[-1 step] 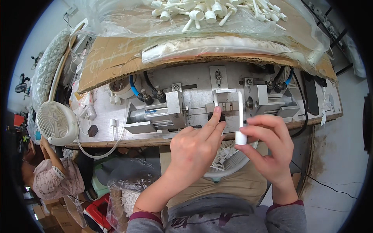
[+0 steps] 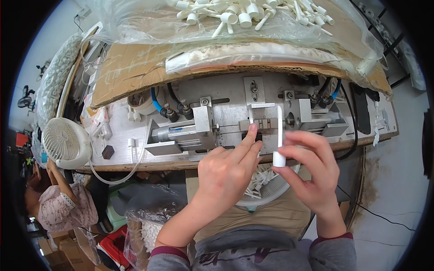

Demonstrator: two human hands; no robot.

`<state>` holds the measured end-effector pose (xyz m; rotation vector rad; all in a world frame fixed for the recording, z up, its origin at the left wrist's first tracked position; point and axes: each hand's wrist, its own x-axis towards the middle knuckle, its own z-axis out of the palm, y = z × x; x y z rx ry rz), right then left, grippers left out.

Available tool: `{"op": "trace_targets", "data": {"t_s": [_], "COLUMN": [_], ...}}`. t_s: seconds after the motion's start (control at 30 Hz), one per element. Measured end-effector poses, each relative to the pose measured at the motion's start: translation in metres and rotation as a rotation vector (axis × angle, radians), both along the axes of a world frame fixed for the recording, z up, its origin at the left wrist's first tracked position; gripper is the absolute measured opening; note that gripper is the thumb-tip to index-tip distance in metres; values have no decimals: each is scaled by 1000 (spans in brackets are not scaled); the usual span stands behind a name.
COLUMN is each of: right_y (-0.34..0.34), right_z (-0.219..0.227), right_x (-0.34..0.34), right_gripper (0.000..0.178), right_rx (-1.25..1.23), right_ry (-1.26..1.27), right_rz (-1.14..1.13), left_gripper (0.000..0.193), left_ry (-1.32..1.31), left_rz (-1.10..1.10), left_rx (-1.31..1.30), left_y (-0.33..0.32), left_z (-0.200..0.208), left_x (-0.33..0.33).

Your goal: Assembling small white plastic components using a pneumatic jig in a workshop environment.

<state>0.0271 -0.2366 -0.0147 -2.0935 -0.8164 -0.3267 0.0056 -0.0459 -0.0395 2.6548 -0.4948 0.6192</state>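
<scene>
My right hand (image 2: 312, 169) pinches a white capped stick (image 2: 280, 131) upright by its ribbed cap, between thumb and fingertips. The stick's slightly bent tip points away from me, in front of the right side of the metal fixture. My left hand (image 2: 228, 174) reaches to the middle of the fixture, index finger stretched forward. Just past that fingertip shows the end of a second white stick (image 2: 252, 120), by the small metal block (image 2: 266, 123). The left fingers seem to grip this stick from below; its rest and my thumb are hidden.
Pneumatic cylinders (image 2: 181, 131) flank the block. Cardboard (image 2: 131, 63) above carries plastic film and a pile of white capped sticks (image 2: 244, 18). A basket (image 2: 275, 192) of white pieces rests at my lap. At left are a fan (image 2: 68, 142) and another person (image 2: 68, 203).
My right hand has shifted very slightly up and left with the capped stick, the cap turning a little. My left hand has not moved.
</scene>
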Motion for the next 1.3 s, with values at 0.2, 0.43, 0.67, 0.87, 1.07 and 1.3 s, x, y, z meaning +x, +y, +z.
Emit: {"op": "trace_targets", "data": {"t_s": [0.2, 0.43, 0.67, 0.87, 1.07, 1.3], "right_y": [13, 37, 44, 48, 33, 35], "right_z": [-9, -19, -12, -14, -32, -40], "right_x": [5, -11, 11, 3, 6, -42], "right_gripper": [29, 26, 19, 64, 24, 28], "right_rx": [-232, -540, -573, -441, -432, -257], "right_ry": [-261, -261, -307, -165, 3, -37], "right_rz": [-20, -55, -9, 21, -37, 354], "left_gripper": [27, 26, 26, 63, 71, 22], "left_ry": [134, 614, 752, 502, 584, 29], "left_rz": [-129, -407, -383, -300, -195, 143], "left_rx": [-164, -186, -259, -153, 74, 85], "left_y": [17, 19, 11, -7, -20, -24], "left_z": [3, -22, -75, -126, -149, -229], "left_x": [-10, -63, -71, -77, -120, -168]}}
